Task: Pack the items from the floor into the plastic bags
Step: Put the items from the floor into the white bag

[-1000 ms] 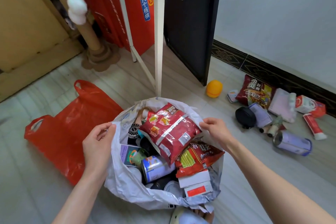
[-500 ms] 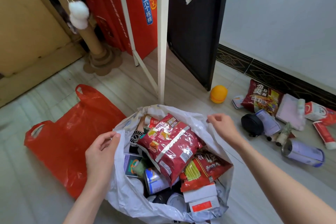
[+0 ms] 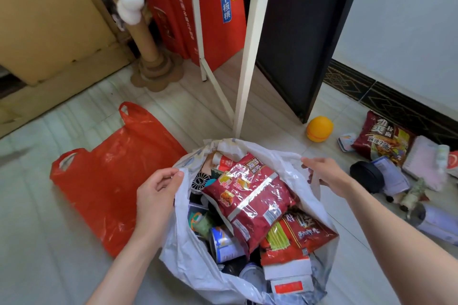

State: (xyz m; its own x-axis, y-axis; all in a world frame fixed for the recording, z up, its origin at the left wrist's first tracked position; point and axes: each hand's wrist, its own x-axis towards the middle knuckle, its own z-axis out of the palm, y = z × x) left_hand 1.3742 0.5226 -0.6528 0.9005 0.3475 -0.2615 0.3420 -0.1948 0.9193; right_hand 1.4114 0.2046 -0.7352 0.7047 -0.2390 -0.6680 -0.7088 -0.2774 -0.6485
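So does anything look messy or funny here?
Yes. A heap of things still lies scattered on the floor by the wall, like the noodle packet and the orange ball. The white bag is stuffed full, while the red bag lies flat beside it.

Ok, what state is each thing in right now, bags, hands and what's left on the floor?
white bag: open, nearly full
red bag: flat on the floor, looks empty
left hand: grips the white bag's left rim
right hand: grips its right rim
orange ball: on the floor, unpacked
noodle packet: on the floor, unpacked
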